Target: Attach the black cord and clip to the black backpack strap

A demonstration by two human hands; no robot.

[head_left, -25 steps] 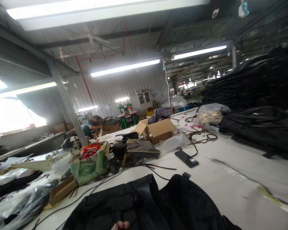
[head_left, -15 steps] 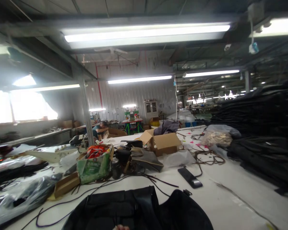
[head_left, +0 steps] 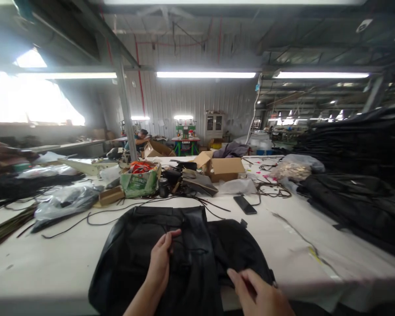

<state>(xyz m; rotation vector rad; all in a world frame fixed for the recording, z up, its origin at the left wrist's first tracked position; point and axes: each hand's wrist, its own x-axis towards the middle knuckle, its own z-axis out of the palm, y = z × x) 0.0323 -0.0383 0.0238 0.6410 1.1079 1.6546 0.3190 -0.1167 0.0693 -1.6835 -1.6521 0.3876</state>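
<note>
Both hands on black garment, table's near edge.
Left hand pinches a thin black cord on it; right hand rests loose at the garment's 4 o'clock, holding nothing. Risk: cord snags or slips. Phone at 1 o'clock, loose cables at 11.

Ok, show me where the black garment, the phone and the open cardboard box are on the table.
black garment (head_left: pixel 141 245), head view, on its left panel beside the left hand.
phone (head_left: pixel 245 204), head view, middle of its dark screen.
cardboard box (head_left: pixel 228 169), head view, on its front wall.
</note>
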